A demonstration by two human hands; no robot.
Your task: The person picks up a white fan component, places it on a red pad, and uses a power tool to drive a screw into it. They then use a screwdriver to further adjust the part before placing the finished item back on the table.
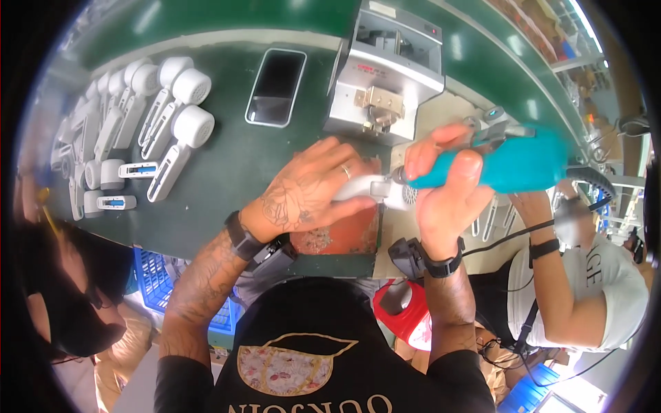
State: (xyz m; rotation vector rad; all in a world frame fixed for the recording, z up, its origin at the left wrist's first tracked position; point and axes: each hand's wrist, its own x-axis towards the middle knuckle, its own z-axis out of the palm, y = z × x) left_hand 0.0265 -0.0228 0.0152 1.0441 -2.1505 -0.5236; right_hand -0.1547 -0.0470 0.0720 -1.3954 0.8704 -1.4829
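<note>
My left hand (299,189) is closed on a white handheld fan (359,186), pressing it down over a worn reddish mat (337,236). The fan's slotted round head points right, toward my other hand. My right hand (447,196) wraps around a teal electric screwdriver (527,162), held almost level with its tip to the left. That tip meets or hovers just over the fan near its head; which of the two I cannot tell. Fingers cover much of the fan.
Many similar white fans (191,127) lie on the green bench at left, some with blue inside open handles. A phone-like framed slab (277,88) and a grey screw feeder (385,82) are at the back. Co-workers sit on both sides; a black cable (513,236) runs at right.
</note>
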